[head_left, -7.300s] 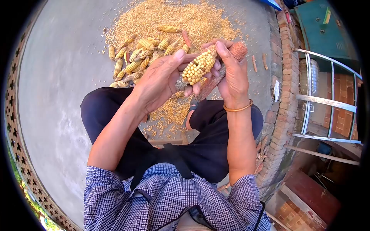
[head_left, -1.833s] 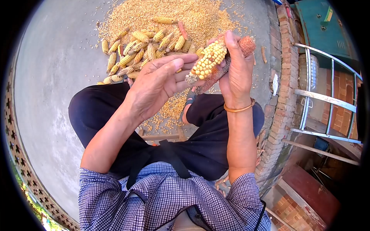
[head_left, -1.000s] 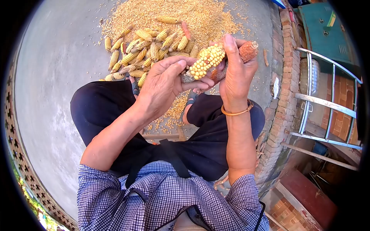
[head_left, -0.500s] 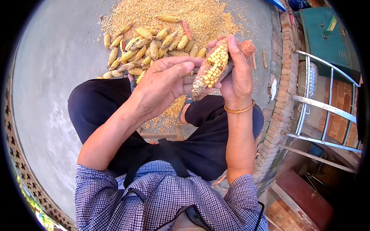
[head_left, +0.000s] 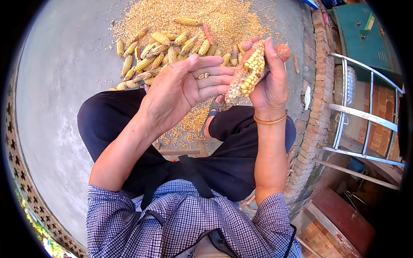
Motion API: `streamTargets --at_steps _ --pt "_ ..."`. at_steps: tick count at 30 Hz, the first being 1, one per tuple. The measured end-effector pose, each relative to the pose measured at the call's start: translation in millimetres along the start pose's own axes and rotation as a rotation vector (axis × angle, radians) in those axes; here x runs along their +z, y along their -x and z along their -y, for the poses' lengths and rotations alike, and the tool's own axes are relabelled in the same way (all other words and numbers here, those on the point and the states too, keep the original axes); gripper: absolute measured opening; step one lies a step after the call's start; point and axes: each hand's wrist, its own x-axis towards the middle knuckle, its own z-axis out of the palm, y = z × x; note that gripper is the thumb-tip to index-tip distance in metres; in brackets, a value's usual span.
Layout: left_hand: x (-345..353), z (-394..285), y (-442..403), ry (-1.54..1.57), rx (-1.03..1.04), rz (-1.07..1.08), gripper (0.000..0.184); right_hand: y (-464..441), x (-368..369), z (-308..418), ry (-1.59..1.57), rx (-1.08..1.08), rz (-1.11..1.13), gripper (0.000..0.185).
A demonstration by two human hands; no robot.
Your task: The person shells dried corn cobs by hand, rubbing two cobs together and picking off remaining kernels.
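My right hand (head_left: 271,81) is wrapped round a corn cob (head_left: 253,71) that is partly stripped, with a patch of yellow kernels left along its face. Behind that cob, a bare reddish cob (head_left: 282,52) sticks out of the same hand. My left hand (head_left: 189,84) lies palm up with its fingers stretched toward the cob, their tips close to its lower side. A few loose kernels (head_left: 203,75) rest on the left fingers. Beyond the hands lies a pile of corn cobs (head_left: 161,38) full of kernels, beside a wide heap of loose kernels (head_left: 206,10).
More kernels (head_left: 193,122) lie on the concrete floor between my feet. A low brick edge (head_left: 316,99) runs along the right, with a metal frame (head_left: 365,116) and a green cabinet (head_left: 361,36) past it. Part of a wooden piece (head_left: 178,152) shows between my legs.
My left fingers have straightened and the thumb has lifted away from the cob, exposing loose kernels on the fingers. The right hand with both cobs has shifted slightly right.
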Motion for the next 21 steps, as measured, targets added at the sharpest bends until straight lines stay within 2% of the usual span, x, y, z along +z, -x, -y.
streamTargets --at_steps 2,8,11,14,17,19,21 --pt "3.9 -2.2 -2.2 0.107 -0.005 -0.016 0.058 0.6 -2.5 3.1 -0.039 -0.014 -0.083 0.029" --pt "6.4 -7.5 -2.3 0.191 -0.007 0.016 0.069 0.2 -8.2 4.6 -0.081 -0.021 -0.108 0.030" --pt "5.6 -7.1 -2.5 0.209 -0.006 0.031 0.069 -0.1 -8.3 4.3 -0.080 -0.024 -0.098 0.029" --pt "5.6 -8.0 -0.4 0.186 0.023 0.034 0.057 -1.1 -4.0 1.6 -0.087 -0.033 -0.159 0.028" --pt "0.4 -15.6 0.8 -0.070 0.153 -0.087 0.044 -6.2 -8.1 -2.8 -0.025 -0.050 -0.209 0.025" --pt "-10.8 -27.3 -4.0 -0.007 0.260 -0.252 0.034 -7.6 -12.0 -5.9 -0.009 -0.060 -0.231 0.022" --pt "-22.1 -45.7 -8.6 -0.125 0.410 -0.403 0.037 -8.1 -9.9 -10.3 -0.043 -0.074 -0.249 0.019"
